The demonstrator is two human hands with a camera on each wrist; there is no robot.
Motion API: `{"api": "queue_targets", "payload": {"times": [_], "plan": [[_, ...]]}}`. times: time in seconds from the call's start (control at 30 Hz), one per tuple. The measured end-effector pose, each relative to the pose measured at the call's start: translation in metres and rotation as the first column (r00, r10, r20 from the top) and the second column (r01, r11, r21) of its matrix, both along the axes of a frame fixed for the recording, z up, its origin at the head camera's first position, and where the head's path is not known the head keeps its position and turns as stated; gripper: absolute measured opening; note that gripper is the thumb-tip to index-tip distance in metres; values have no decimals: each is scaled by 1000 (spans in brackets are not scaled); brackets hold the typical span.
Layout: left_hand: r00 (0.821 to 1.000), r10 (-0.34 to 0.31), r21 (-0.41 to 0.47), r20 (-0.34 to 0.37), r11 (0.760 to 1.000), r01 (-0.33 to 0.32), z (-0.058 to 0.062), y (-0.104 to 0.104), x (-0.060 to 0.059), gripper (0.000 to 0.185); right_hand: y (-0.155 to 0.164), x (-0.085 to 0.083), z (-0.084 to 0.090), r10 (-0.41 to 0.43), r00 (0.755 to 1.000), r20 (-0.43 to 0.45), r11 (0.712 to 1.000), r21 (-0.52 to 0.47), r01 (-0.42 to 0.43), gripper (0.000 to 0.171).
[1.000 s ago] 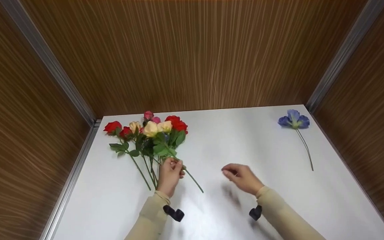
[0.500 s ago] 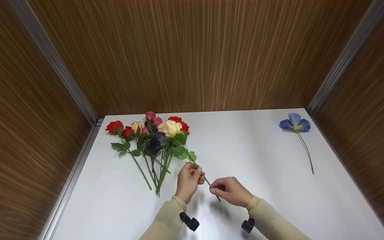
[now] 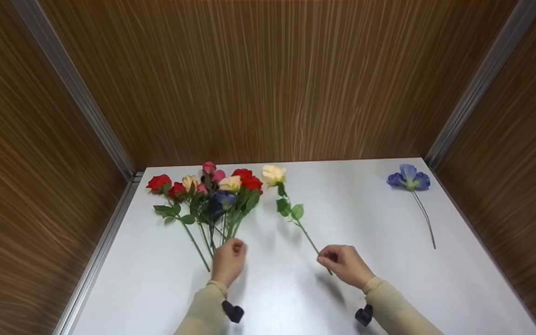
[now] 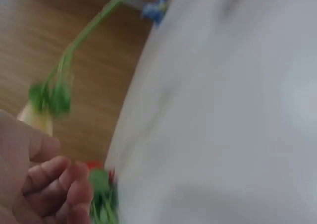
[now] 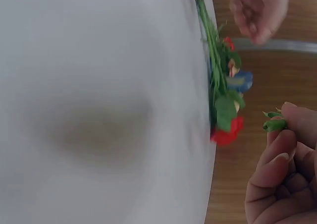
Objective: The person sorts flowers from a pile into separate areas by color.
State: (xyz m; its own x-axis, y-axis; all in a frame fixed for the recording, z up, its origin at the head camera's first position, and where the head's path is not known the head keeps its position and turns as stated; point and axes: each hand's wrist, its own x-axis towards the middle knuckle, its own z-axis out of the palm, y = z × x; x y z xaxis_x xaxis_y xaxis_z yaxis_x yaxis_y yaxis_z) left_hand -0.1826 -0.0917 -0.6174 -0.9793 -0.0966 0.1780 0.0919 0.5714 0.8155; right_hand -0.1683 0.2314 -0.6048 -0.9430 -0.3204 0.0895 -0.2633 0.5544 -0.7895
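counter point(image 3: 389, 279) white, walled by wood panels | bunch point(image 3: 212, 195) far left, stems fanned | blue flower point(image 3: 409, 177) far right, alone | cream rose point(image 3: 273, 174) mid-counter, right hand point(image 3: 345, 263) pinching its stem | left hand point(image 3: 228, 260) curled at bunch stems, grip unclear | step: likely pulling one stem apart; next needs a bare spot to lay it

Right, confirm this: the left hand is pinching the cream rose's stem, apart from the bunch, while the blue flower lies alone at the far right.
Wrong hand. The head view shows the right hand pinching the stem of the cream rose, apart from the bunch. The left hand is by the bunch's stems. The blue flower does lie alone at the far right.
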Motion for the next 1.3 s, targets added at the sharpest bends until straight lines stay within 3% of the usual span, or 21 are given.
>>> {"api": "queue_targets", "payload": {"times": [0.13, 0.27, 0.37, 0.5, 0.77, 1.13, 1.3], "plan": [[987, 154, -116, 50, 982, -148, -23, -42, -2, 13, 28, -4, -4, -93, 995, 41, 996, -3, 94, 11], [971, 217, -167, 97, 965, -199, -42, -72, -5, 23, 60, -16, -2, -183, 979, 90, 983, 13, 183, 12], [962, 249, -164, 110, 959, -229, -49, -84, -8, 28, 82, -28, 1, -258, 961, 95, 965, 74, 251, 18], [949, 278, -177, 151, 952, -251, -50, -91, -11, 35, 105, -38, 3, -345, 936, 71, 931, 150, 332, 24], [920, 283, -223, 271, 948, -226, -47, -88, -18, 43, 140, -43, -7, -472, 879, 69, 866, 225, 447, 31], [928, 274, -253, 252, 944, -210, -47, -80, -17, 32, 156, -41, -34, -583, 811, 60, 797, 241, 555, 31], [927, 274, -261, 256, 943, -206, -48, -85, -16, 32, 151, -42, -40, -602, 792, 106, 787, 249, 565, 37]]}}
